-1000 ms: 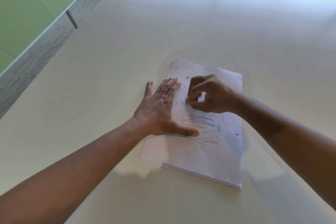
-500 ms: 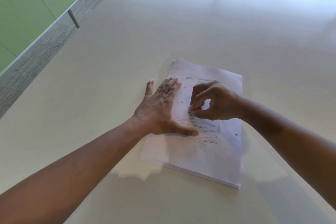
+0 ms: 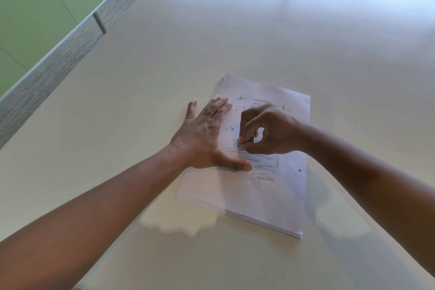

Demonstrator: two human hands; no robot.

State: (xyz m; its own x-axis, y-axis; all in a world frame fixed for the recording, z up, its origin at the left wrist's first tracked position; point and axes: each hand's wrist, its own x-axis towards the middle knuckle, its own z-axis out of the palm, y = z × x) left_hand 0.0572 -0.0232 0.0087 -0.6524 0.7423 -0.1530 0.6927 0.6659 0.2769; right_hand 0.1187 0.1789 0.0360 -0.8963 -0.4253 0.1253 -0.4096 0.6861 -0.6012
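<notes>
A small, pale eraser [image 3: 239, 142] is pinched between thumb and curled fingertips of the right hand [image 3: 268, 132], pressed to the top sheet where grey zigzag pencil scribbles [image 3: 261, 167] begin. Dark crumbs [image 3: 241, 97] speckle the paper beyond. The left hand [image 3: 207, 134] lies flat, fingers straight, across the left edge of the thin white paper stack [image 3: 270, 200], thumb splayed. The stack sits square-cornered on a smooth, glossy cream table [image 3: 235, 30], well in from its left edge.
</notes>
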